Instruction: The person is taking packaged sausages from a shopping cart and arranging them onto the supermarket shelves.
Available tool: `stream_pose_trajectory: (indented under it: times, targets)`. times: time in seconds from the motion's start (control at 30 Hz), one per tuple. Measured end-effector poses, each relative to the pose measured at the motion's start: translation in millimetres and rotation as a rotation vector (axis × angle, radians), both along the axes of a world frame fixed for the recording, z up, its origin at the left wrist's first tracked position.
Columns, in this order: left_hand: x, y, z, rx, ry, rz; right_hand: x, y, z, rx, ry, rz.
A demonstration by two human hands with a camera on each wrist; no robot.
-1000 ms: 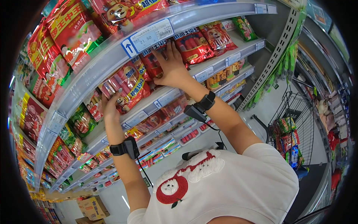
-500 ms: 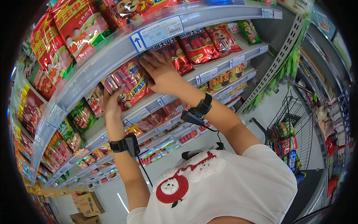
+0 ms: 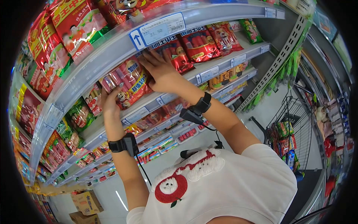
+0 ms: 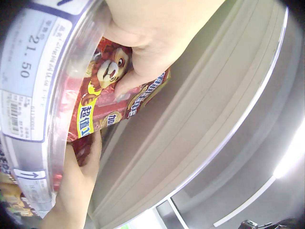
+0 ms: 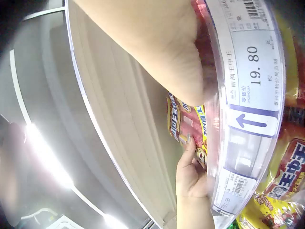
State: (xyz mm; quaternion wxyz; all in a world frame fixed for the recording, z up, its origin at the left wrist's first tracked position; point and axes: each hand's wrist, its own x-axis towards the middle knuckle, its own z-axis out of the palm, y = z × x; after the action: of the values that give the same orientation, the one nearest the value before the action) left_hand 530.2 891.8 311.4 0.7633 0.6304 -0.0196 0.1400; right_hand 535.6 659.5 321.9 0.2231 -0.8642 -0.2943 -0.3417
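A red bag of sausages (image 3: 130,76) with a lion cartoon and a yellow band stands on the shelf beneath the overhanging upper ledge. My left hand (image 3: 110,106) grips its left side, the thumb lying across the front, as the left wrist view also shows. At the bag's right side is my right hand (image 3: 162,74), its fingers extended and reaching up along the edge. In the left wrist view the right hand (image 4: 78,176) lies against that side of the bag (image 4: 102,90). Another red sausage bag (image 3: 175,56) stands just right of it.
The upper shelf's clear lip (image 3: 104,46) carries a price tag (image 3: 158,31) and juts out over the hands. Larger red bags (image 3: 78,28) fill the shelf above. A shopping cart (image 3: 294,130) holding several packets stands right; cardboard boxes (image 3: 87,203) sit on the floor.
My right hand has moved left and down from the neighbouring red bag to the right edge of the bag that my left hand grips. The left hand keeps its place.
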Motion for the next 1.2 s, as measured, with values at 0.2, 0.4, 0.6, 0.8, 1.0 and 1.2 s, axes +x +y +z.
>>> stream_pose_trajectory:
  times: [0.2,0.4,0.6,0.8,1.0,1.2]
  targets:
    - [-3.8,-4.2,4.0,0.002,0.018,0.032,0.7,-0.6,7.1,0.107,0.019,-0.408]
    - [4.1,3.7,-4.8,0.001,0.01,0.022,9.8,-17.3,1.6,0.118,0.074,-0.404]
    - [4.7,3.8,-6.3,-0.032,-0.004,0.002,9.5,-20.9,0.7,0.1,0.062,-0.318]
    - [0.4,1.7,-2.0,-0.049,0.0,0.028,6.6,-23.0,2.9,0.118,0.082,-0.279]
    - [4.8,6.1,-4.7,-0.091,-0.001,0.016,7.5,-22.7,7.6,0.109,0.116,-0.249]
    - [-3.1,2.0,1.3,-0.148,-0.009,0.007,7.9,-18.9,13.3,0.067,0.164,-0.23]
